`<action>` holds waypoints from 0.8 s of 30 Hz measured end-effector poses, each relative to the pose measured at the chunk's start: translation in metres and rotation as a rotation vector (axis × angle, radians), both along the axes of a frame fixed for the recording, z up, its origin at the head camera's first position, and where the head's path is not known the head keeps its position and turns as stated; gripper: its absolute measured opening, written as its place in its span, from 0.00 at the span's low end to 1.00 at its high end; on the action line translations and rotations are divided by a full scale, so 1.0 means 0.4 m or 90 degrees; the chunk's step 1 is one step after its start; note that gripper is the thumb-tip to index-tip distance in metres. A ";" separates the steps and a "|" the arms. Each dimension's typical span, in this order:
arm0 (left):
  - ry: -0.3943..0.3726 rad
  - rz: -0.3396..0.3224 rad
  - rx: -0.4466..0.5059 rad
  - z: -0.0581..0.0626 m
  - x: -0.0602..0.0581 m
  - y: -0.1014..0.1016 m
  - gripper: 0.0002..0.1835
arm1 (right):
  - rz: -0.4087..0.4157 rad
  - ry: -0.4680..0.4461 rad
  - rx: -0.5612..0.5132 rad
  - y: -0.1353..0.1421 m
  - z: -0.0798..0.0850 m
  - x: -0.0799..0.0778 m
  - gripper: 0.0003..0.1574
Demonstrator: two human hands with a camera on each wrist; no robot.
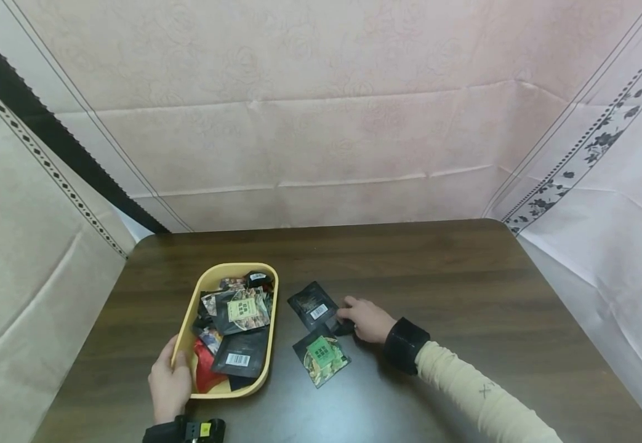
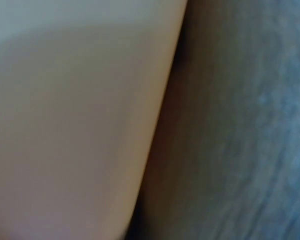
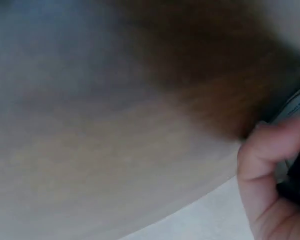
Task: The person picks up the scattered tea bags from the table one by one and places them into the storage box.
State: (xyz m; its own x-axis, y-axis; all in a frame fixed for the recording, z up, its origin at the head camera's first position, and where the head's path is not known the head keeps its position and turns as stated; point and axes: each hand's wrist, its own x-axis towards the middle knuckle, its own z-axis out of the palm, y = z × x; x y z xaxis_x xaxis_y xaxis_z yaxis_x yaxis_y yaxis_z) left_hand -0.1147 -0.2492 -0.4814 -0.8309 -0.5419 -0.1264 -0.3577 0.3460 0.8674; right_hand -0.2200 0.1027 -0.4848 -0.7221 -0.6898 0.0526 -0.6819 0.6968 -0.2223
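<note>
My left hand (image 1: 170,383) grips the left rim of a yellow plastic basket (image 1: 272,351), its thumb over the edge. Inside lie several dark sachets, one with a pale green label (image 1: 241,309), one barcode side up (image 1: 240,354), and a red packet (image 1: 204,371). To the basket's right, my right hand (image 1: 373,321) pinches a small black packet (image 1: 345,328) low over the table. Beside its fingers lie a black sachet with a barcode (image 1: 311,303) and a sachet with a green label (image 1: 323,355). In the right wrist view, the finger (image 3: 260,160) is curled against a dark packet.
A dark wooden table (image 1: 437,271) carries everything. Pale patterned cloth (image 1: 309,141) hangs behind it and at both sides. The left wrist view is a blurred pale surface beside wood grain.
</note>
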 end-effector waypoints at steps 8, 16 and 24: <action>0.009 -0.013 -0.023 0.002 0.005 -0.001 0.24 | -0.026 0.056 -0.072 -0.035 0.019 -0.011 0.18; 0.027 -0.008 -0.032 -0.001 0.009 -0.004 0.23 | 0.000 0.099 -0.175 -0.175 0.115 -0.036 0.24; 0.034 -0.005 -0.025 -0.004 0.009 -0.001 0.23 | 0.031 0.098 -0.157 -0.344 0.172 -0.060 0.24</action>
State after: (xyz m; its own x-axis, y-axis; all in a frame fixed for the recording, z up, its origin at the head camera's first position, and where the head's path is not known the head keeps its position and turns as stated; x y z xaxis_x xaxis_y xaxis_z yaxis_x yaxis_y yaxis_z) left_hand -0.1109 -0.2497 -0.4828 -0.8398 -0.5395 -0.0600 -0.3079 0.3824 0.8712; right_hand -0.2441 -0.0348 -0.4158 -0.6586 -0.6763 0.3299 -0.7524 0.5998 -0.2723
